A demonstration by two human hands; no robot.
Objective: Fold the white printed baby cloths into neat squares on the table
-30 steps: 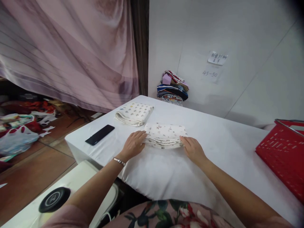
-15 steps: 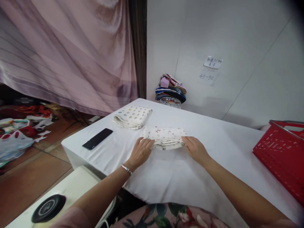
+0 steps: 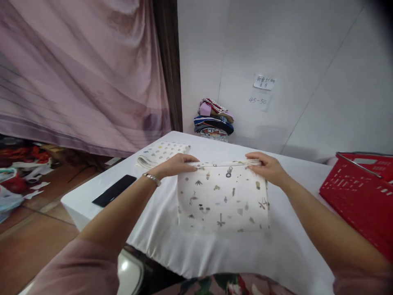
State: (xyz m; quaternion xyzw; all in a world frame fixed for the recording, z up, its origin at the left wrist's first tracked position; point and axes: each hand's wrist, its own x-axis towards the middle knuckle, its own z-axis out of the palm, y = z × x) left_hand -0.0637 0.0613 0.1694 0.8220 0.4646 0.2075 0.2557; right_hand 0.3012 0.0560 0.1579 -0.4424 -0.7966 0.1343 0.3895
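Pink curtain [image 3: 86,73] hangs left of a white table [image 3: 159,221]. Over the table, a white cloth [image 3: 224,196] with small grey and olive motifs hangs from its folded top edge, the left hand [image 3: 175,164] pinching one end, the right hand [image 3: 268,167] the other, thumbs lowermost; a red basket [image 3: 359,192] sits farthest right.

Indoor corner, home or workshop unclear, white-covered table [image 3: 162,229], draped curtain [image 3: 92,73], handwritten wall notes [image 3: 264,83], stacked fabrics [image 3: 214,119]
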